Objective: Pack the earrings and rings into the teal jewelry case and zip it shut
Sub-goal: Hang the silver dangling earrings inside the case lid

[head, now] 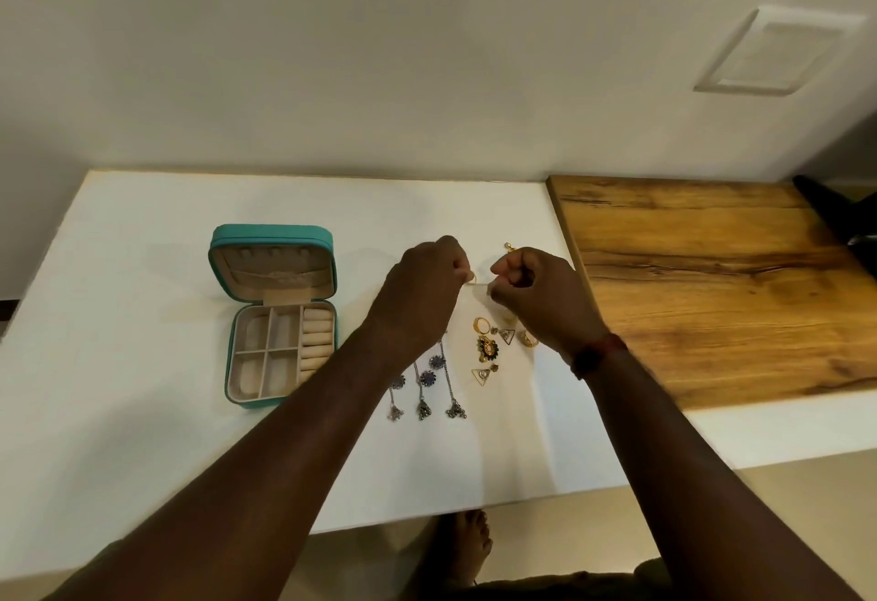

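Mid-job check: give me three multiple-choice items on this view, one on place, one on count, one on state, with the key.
1. The teal case lies where, relative to the hands?
A. to their left
B. to their right
C. on the wooden board

2. How many long silver dangle earrings lie below the left hand?
A. one
B. three
C. six

3. The case is:
A. zipped shut
B. open, compartments bare
C. open, full

Key: 1 A, it lies on the white table left of both hands. 2 B, three tasselled ends show. 3 B, lid up, beige compartments look bare.
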